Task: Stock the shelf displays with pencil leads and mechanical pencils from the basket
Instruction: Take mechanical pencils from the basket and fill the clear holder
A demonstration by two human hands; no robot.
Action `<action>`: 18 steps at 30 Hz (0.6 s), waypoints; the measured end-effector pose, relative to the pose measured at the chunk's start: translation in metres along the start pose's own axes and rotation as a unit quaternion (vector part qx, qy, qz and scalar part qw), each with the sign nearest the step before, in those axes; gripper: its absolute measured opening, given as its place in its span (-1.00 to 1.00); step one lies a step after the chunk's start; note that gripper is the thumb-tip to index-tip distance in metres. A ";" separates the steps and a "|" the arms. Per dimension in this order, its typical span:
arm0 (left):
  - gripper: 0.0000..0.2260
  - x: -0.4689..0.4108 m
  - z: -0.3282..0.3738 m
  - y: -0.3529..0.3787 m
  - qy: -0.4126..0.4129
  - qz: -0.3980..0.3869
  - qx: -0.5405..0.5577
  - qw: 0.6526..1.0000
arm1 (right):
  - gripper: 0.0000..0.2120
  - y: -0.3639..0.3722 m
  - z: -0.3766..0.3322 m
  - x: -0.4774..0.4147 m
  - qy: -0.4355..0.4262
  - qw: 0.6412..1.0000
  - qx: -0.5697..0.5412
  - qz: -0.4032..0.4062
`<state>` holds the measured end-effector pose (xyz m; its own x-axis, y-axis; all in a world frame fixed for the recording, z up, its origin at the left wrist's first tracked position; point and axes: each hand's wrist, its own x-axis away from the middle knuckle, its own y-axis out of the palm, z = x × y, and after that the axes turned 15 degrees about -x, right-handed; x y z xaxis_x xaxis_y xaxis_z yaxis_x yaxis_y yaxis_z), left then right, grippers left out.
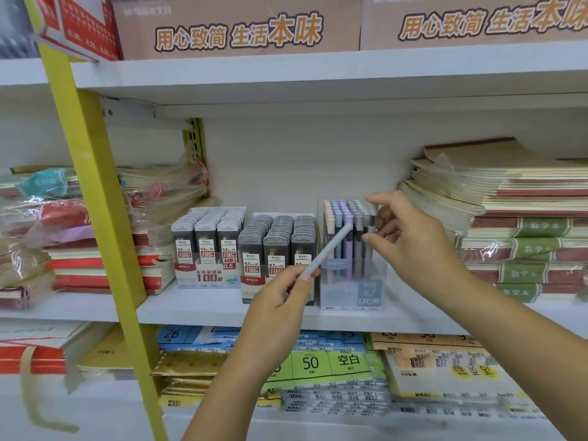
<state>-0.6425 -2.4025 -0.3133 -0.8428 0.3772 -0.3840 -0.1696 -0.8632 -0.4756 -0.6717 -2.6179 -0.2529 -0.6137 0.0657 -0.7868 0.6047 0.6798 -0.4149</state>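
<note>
Two hands up; your left hand [280, 297] pinches a tilted pale-blue mechanical pencil [329, 248]; your right hand [410, 237], fingers loosely spread, hovers beside the pencil display [350, 289].

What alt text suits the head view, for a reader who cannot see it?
The left hand holds a pale mechanical pencil toward a clear display box of pastel pencils; the right hand touches those pencils. Lead boxes stand beside it.

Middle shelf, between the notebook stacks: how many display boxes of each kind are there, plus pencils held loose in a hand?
Pencil lead boxes: 2
Mechanical pencil box: 1
Loose pencil in left hand: 1
Total: 4
</note>
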 end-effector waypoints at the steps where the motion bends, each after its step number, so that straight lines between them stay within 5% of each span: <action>1: -0.77 0.000 0.000 -0.001 0.000 0.000 0.001 1.000 | -0.47 0.000 0.000 0.000 0.001 1.000 0.001 -0.001; 9: -0.83 -0.001 -0.003 -0.002 0.019 0.012 -0.004 1.000 | -0.77 0.002 0.002 0.003 0.041 0.996 0.076 -0.006; 13: -0.83 -0.002 -0.003 -0.003 0.031 0.013 -0.015 0.999 | -0.65 -0.005 -0.011 0.008 0.046 0.997 0.045 0.039; 18: -0.77 -0.002 0.003 -0.006 0.060 -0.004 -0.027 0.998 | -0.71 0.001 -0.035 0.029 -0.050 0.988 0.075 -0.122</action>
<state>-0.6411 -2.3990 -0.3072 -0.7742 0.4242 -0.4697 -0.1461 -0.8419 -0.5194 -0.7069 -2.5899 -0.2594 -0.7018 -0.1638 -0.6933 0.5187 0.5497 -0.6548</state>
